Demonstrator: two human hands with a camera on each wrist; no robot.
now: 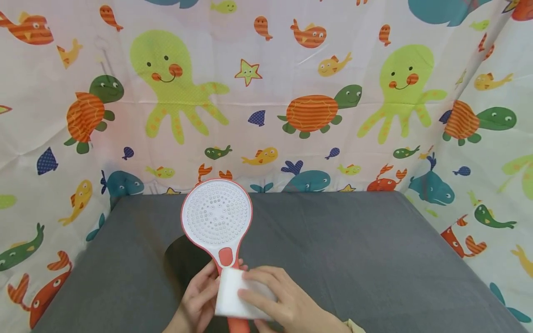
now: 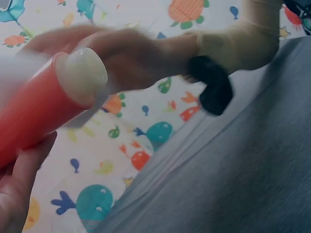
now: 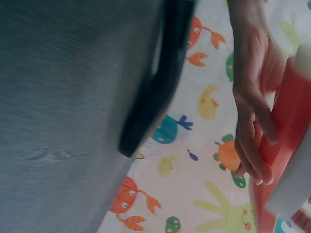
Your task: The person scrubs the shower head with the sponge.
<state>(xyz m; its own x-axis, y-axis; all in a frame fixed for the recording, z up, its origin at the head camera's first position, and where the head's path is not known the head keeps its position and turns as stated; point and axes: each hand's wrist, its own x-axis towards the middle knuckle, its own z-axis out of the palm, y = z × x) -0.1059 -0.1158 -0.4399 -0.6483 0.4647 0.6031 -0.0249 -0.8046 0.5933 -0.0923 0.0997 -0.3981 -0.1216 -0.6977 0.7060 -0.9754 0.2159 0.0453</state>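
A shower head (image 1: pixel 216 215) with a white nozzle face, coral-red rim and red handle is held upright in the head view, its face toward me. My left hand (image 1: pixel 199 296) grips the handle from the left. A white block, sponge-like (image 1: pixel 243 296), lies across the front of the handle, pinched against it by my right hand (image 1: pixel 287 296). In the left wrist view the red handle (image 2: pixel 36 114) ends in a whitish, translucent tip (image 2: pixel 87 73). The right wrist view shows the left fingers (image 3: pixel 252 150) along the handle and the white block's edge (image 3: pixel 291 179).
Grey cloth (image 1: pixel 354 259) covers the table. A curtain (image 1: pixel 266 83) printed with sea animals hangs at the back and sides. Behind the left hand is a dark rounded patch (image 1: pixel 179 259); whether shadow or object, I cannot tell. A dark strap (image 2: pixel 211 85) hangs at the right wrist.
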